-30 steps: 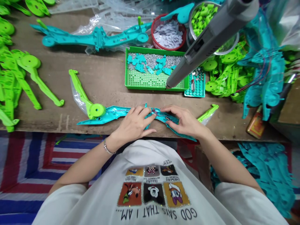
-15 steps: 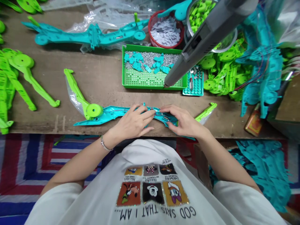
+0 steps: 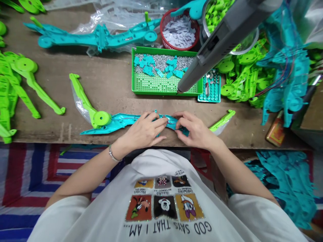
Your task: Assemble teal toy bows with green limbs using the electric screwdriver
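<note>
A turquoise plastic toy bow half (image 3: 118, 122) lies lengthwise near the table's front edge, its hollow side up with thin wires inside. A lime-green limb (image 3: 101, 118) with a round hub is fitted at its left end, and another lime-green limb (image 3: 223, 121) shows at the right. Over the bow's middle lies my left hand (image 3: 147, 129), fingers curved across it and thumb stretched along the near side. My right hand (image 3: 193, 131) has its thumb and fingers closed around the part just right of the middle. What lies under its fingertips is hidden.
A green tray (image 3: 166, 90) of screws and small turquoise pieces stands beyond the bow, beneath a hanging grey tool (image 3: 214, 47). Beside it are a turquoise tray (image 3: 214, 97) and a red basket (image 3: 180, 47). Lime-green limbs (image 3: 25, 65) are piled left; turquoise shells (image 3: 285, 77) lie right.
My right hand has shifted slightly left along the bow, and its fingers have drawn closer together, covering the wiring that showed there. My left hand stays nearly still.
</note>
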Demonstrator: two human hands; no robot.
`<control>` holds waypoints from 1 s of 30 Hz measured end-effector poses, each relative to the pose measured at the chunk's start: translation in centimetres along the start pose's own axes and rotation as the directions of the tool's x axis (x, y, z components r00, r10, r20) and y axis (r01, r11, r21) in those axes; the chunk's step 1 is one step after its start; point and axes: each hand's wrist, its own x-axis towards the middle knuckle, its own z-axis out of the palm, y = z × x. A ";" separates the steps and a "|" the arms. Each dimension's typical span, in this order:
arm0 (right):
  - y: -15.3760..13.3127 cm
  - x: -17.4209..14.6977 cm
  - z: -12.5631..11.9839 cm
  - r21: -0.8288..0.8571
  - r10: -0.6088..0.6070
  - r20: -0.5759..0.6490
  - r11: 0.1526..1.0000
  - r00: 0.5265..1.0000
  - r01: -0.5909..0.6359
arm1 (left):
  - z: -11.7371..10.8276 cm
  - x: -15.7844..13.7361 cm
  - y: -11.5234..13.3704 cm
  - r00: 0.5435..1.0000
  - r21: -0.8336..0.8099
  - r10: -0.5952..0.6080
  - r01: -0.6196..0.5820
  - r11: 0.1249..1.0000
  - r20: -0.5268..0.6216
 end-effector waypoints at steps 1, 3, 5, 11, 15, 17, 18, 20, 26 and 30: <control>-0.1 -0.1 0.1 -0.021 0.000 0.001 1.000 1.000 0.000 | 0.0 0.0 0.0 1.000 -0.010 -0.002 0.002 1.000 0.001; -0.3 -0.1 0.5 -0.053 0.008 -0.010 0.999 1.000 -0.008 | 0.1 0.0 0.0 1.000 -0.030 -0.006 0.006 1.000 0.004; -0.5 -0.2 0.8 -0.082 0.018 -0.030 0.996 0.999 -0.020 | 0.2 0.0 -0.1 1.000 -0.044 -0.008 0.008 0.999 0.006; -0.6 -0.3 1.3 -0.061 0.060 -0.093 0.996 0.994 -0.065 | 0.1 -0.1 -0.1 1.000 -0.031 -0.006 0.006 1.000 0.006; -0.3 -0.2 1.2 0.010 0.097 -0.074 0.995 0.992 -0.097 | 0.1 0.0 -0.1 1.000 -0.032 -0.007 0.007 0.999 0.014; -0.2 -0.2 1.1 0.016 0.101 -0.060 0.995 0.993 -0.100 | 0.0 0.0 -0.1 1.000 -0.023 -0.011 0.011 1.000 0.029; -0.1 -0.1 1.1 0.018 0.098 -0.056 0.995 0.994 -0.097 | 0.0 0.0 -0.1 0.999 -0.017 -0.011 0.012 1.000 0.037; -0.1 -0.1 0.9 0.029 0.092 -0.048 0.995 0.995 -0.090 | 0.0 0.1 -0.1 0.999 -0.003 -0.008 0.008 1.000 0.044; -0.1 -0.8 -0.4 0.058 0.101 -0.011 0.993 0.995 -0.100 | 0.0 0.1 -0.1 1.000 0.004 0.000 0.000 1.000 0.020; 0.2 -1.4 -0.9 0.048 0.116 -0.014 0.992 0.993 -0.115 | 0.0 0.0 0.0 1.000 0.014 0.003 -0.003 1.000 0.015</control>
